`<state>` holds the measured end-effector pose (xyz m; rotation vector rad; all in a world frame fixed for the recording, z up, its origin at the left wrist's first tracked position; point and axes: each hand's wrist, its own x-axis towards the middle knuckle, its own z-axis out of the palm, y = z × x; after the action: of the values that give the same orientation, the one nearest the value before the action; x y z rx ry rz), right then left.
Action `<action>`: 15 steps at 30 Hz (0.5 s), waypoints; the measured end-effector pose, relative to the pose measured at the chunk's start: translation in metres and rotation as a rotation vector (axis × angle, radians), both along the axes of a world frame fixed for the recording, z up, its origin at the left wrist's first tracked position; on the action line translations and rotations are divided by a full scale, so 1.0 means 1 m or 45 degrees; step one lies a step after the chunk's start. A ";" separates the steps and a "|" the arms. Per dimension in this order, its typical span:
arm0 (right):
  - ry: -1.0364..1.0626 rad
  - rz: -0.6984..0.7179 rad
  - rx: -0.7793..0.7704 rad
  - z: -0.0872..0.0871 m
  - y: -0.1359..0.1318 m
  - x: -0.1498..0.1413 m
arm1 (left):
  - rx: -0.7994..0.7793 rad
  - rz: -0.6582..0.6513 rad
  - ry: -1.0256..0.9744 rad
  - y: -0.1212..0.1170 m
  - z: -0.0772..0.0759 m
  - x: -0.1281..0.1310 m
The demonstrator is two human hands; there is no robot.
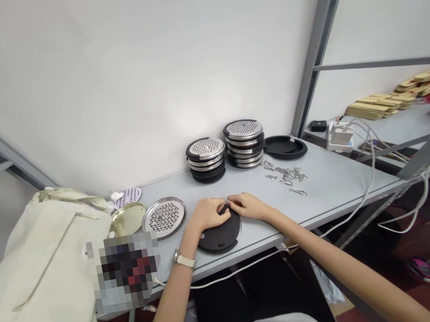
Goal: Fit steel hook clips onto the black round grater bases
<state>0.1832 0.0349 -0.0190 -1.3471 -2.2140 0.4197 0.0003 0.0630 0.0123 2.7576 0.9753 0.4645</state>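
A round black disc point(222, 236) lies flat near the table's front edge, a thin silvery rim showing at its right. My left hand point(210, 213) rests over its far left part, with thumb and fingers pinched at the disc's far edge. From the other side my right hand point(248, 206) meets it, its fingertips closed at the same spot. A small bit of metal seems to show between the fingertips, too small to name. Left of the hands lies a round metal grater plate point(164, 217). To the right are several loose metal clips point(290, 174).
Two stacks of black-rimmed grater discs, a left stack point(206, 159) and a right stack point(245, 144), stand by the wall. Beside them is a black ring-shaped tray point(285, 147). A gold lid point(128, 219) and cream bag point(42, 269) are left. A white cable point(239, 274) runs along the front.
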 end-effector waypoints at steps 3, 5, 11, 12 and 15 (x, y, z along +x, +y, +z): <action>0.007 0.005 -0.013 0.000 0.000 0.000 | -0.006 -0.008 -0.005 0.001 -0.001 0.000; 0.007 0.006 -0.021 0.001 0.000 0.001 | -0.012 -0.006 -0.011 0.001 -0.001 0.001; -0.012 0.006 -0.031 0.001 -0.002 0.001 | -0.030 0.009 -0.026 0.002 -0.002 0.002; -0.017 0.004 -0.031 0.001 -0.002 0.001 | -0.033 0.009 -0.029 0.002 -0.002 0.002; -0.029 0.008 -0.035 0.001 -0.001 0.001 | -0.041 0.008 -0.040 0.003 -0.002 0.002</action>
<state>0.1844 0.0334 -0.0185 -1.3659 -2.2391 0.4402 0.0024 0.0659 0.0099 2.7112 0.9755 0.4873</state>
